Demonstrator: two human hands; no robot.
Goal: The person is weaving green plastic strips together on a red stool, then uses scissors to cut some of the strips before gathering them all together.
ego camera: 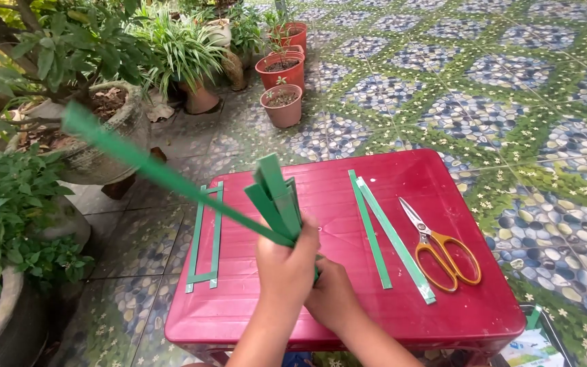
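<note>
L hand (285,266) is closed around a folded bundle of green plastic strapping (276,197), held upright above the red plastic table (375,306); one long strap end (137,158) runs up-left past the table edge. R hand (332,297) sits just behind/below, touching the bundle base; grip state can't be told. On table: rectangular strap frame (204,234) at left, two loose green strips (388,234) center-right, orange-handled scissors (443,248) beside them.

soft even daylight, faint shadows, slight motion blur, wide-angle edge distortion
</note>
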